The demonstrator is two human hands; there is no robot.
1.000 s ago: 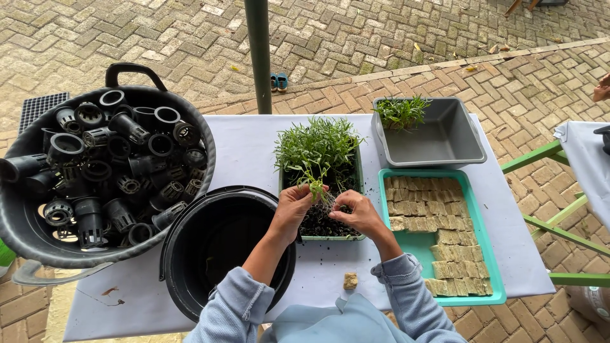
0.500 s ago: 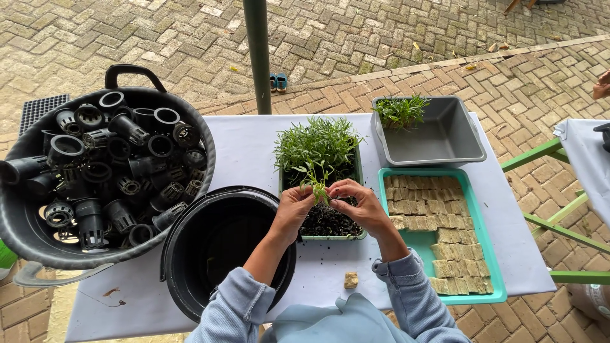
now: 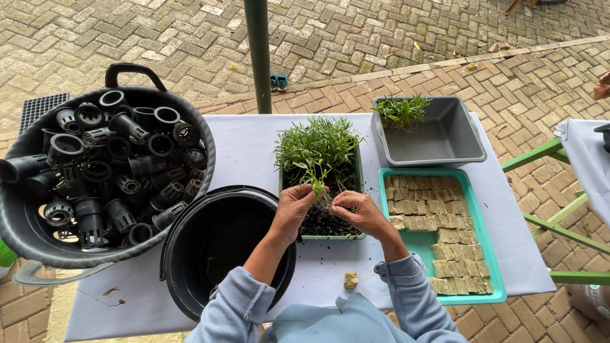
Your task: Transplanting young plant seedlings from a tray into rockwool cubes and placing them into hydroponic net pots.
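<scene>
A green tray [image 3: 330, 237] of dark soil stands on the white table, its far half thick with green seedlings [image 3: 318, 145]. Both hands meet over the bare soil at the tray's near half. My left hand [image 3: 294, 208] pinches a small green seedling [image 3: 316, 178] at its base, stem upright. My right hand [image 3: 357, 212] closes on the roots and soil of the same seedling, touching the left.
A large black tub [image 3: 32, 235] of several black net pots sits at left, an empty black bucket [image 3: 184, 228] beside it. A teal tray [image 3: 419, 244] of tan sponge cubes lies at right, a grey bin [image 3: 445, 136] with seedlings behind. A loose cube [image 3: 350, 279] lies near me. A green post [image 3: 259, 57] rises behind.
Both hands have drawn together and slightly nearer over the soil, lifting one seedling out of the clump.
</scene>
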